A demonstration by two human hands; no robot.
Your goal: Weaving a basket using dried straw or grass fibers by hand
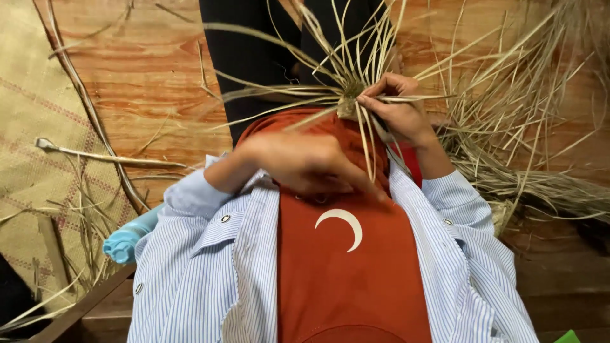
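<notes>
Above the red shirt [346, 267], the right hand [397, 114] pinched the woven straw knot [347, 105] in its grip. Just below that knot, the left hand [305, 162] lay blurred; I cannot tell its grip.

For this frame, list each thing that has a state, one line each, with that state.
Right hand: pinching straw strands at the woven knot.
Left hand: blurred, by the strands, grip unclear.
Woven knot: small, strands radiating loose.
Straw pile: loose, spread on the wooden floor.
Blue bottle: lying on its side.
Woven mat: flat on the floor.
</notes>
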